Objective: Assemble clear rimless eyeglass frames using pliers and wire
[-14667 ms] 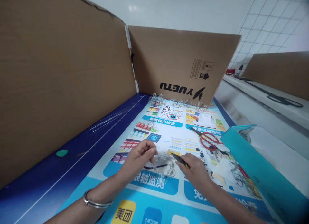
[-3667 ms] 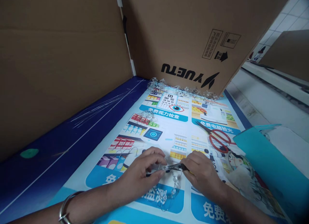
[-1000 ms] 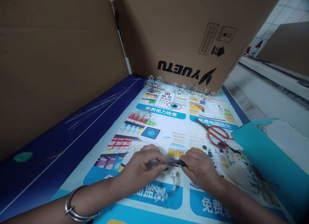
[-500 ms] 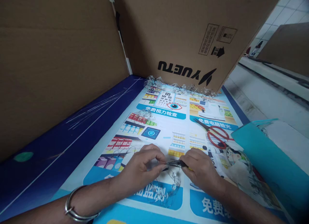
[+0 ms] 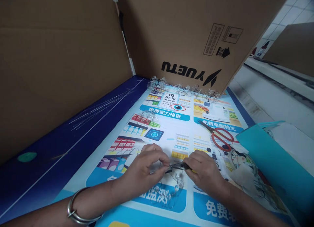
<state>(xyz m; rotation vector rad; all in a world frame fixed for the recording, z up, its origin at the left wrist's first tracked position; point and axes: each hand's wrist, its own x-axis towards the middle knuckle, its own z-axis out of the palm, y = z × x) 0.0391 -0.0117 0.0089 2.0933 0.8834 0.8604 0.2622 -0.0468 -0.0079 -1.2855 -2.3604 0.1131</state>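
Note:
My left hand (image 5: 144,166) pinches a thin wire strung with clear beads (image 5: 171,192), which hangs in loops below my fingers onto the printed poster (image 5: 171,122). My right hand (image 5: 204,173) grips small black pliers (image 5: 178,166) whose tip meets the wire right beside my left fingertips. Both hands rest low over the poster, close together. A metal bangle (image 5: 78,210) sits on my left wrist.
Red-handled scissors (image 5: 219,135) lie on the poster to the right. A teal bag (image 5: 272,158) lies at the right edge. Tangles of beaded wire (image 5: 183,88) line the foot of the cardboard walls (image 5: 186,34). Straight wires (image 5: 98,107) lie on the blue surface at left.
In the last second my hands have stayed almost in place, with the pliers' tip still at the wire. Compared with the oldest frame, my hands have come together over the beaded wire.

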